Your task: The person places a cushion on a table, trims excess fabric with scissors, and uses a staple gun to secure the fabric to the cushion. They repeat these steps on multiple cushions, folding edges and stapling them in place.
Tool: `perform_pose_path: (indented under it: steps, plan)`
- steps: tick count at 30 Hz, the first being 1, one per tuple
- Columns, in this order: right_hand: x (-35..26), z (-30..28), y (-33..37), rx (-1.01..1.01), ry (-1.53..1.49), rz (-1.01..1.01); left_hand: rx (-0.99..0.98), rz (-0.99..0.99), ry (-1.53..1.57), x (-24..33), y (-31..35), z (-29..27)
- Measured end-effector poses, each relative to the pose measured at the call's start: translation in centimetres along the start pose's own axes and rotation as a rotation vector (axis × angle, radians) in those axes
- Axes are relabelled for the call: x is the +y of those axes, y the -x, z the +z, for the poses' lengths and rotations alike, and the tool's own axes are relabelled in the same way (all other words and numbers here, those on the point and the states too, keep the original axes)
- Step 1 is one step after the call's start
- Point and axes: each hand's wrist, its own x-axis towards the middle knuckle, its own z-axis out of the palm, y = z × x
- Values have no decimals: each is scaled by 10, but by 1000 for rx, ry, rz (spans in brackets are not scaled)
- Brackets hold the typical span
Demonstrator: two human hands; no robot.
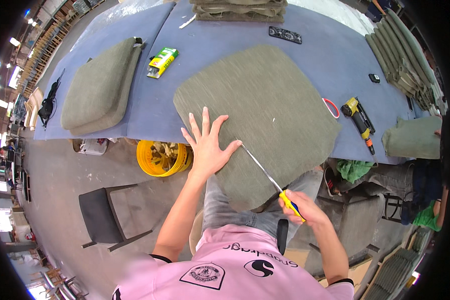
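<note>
A green-grey fabric-covered seat cushion [265, 95] lies flat on the blue-topped table, its near end reaching over the edge above my lap. My left hand [208, 151] rests on its left part with the fingers spread. In my right hand [305, 209] is a screwdriver [261, 167] with a yellow and blue handle and a long metal shaft. The fingers wrap round the handle. The shaft points up and left across the cushion, its tip by my left thumb on the fabric.
Two stacked cushions [99, 87] lie at left, near a yellow-green box [162, 62]. A nail gun [359, 122], a red-rimmed tape roll [330, 108] and a phone [285, 34] are on the table [155, 105]. Below stand a yellow bucket [146, 161] and a dark chair [101, 216]. Another person sits at right.
</note>
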Motion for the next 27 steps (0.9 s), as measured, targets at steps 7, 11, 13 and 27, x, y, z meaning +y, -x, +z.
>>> perform_pose_path:
  steps: [7, 11, 13, 27]
  plan:
    - [58, 3, -44, -344, -452, 60, -151, 147, 206, -7, -16, -20]
    - [24, 36, -14, 29, -9, -127, -277, 210, 491, -23, -5, -40]
    - [20, 42, -3, 89, 64, -194, -200, 211, 544, -37, 5, -39]
    - [78, 27, 52, 885, -564, -802, 287, -266, 900, 3, 82, 10]
